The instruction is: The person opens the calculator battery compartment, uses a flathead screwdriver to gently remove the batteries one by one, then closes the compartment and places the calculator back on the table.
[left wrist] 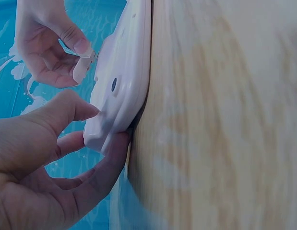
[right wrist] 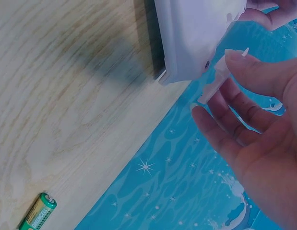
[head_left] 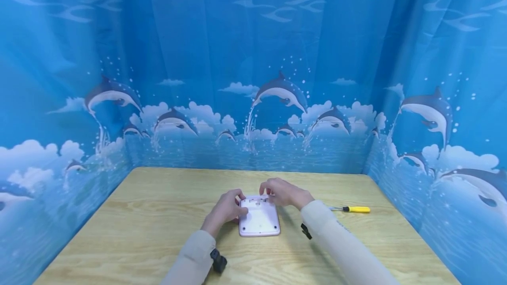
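Note:
A pale pink-white calculator [head_left: 259,224] lies back side up on the wooden table, small dark feet at its corners and a battery recess along its far end. My left hand [head_left: 227,208] grips its left edge, thumb on the back and fingers at the side and underneath. At the far end, my right hand [head_left: 282,192] pinches a small white battery cover [right wrist: 216,80] between thumb and fingers. In the right wrist view the cover is apart from the calculator's body, held beside the thick end.
A yellow-handled screwdriver [head_left: 356,209] lies to the right, its shaft partly behind the right sleeve. A green battery [right wrist: 39,212] rests on the table in the right wrist view. Blue dolphin-print curtains [head_left: 253,78] surround the table's [head_left: 158,214] back and sides.

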Demonstrator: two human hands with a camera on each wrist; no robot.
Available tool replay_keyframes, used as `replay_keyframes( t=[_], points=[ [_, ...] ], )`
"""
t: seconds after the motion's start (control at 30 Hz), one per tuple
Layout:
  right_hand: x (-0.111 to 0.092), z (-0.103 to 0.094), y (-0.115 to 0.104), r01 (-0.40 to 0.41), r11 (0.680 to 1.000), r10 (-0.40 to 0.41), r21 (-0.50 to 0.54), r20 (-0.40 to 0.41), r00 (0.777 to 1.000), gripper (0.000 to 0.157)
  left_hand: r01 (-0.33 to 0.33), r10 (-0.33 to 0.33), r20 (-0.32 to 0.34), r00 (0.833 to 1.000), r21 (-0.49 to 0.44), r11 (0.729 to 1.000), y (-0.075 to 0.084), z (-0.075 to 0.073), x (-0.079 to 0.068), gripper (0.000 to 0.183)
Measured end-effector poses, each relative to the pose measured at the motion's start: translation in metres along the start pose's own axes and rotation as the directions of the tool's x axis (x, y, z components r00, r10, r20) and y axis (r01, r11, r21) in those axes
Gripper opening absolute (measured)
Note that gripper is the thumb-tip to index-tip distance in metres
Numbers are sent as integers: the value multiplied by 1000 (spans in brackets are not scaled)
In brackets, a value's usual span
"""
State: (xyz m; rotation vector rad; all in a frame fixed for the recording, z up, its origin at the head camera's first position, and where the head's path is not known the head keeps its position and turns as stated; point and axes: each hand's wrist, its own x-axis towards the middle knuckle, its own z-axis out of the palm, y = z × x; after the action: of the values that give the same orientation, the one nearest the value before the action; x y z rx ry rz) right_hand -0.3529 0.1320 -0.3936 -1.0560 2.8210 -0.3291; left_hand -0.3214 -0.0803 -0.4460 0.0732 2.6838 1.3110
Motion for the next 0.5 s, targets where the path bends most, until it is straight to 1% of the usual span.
replay_keyframes(
  t=[0.27, 0.5],
  points=[
    [2, 2, -3, -5, 1000, 5, 0, -5, 1000, 31, 7, -7, -7, 1000, -12, 1000, 0, 2, -1, 27],
    [3, 3, -7, 14, 1000, -14, -10, -16, 1000, 30, -12, 12, -10, 1000, -8, 1000, 0, 1, -4, 27]
  ],
)
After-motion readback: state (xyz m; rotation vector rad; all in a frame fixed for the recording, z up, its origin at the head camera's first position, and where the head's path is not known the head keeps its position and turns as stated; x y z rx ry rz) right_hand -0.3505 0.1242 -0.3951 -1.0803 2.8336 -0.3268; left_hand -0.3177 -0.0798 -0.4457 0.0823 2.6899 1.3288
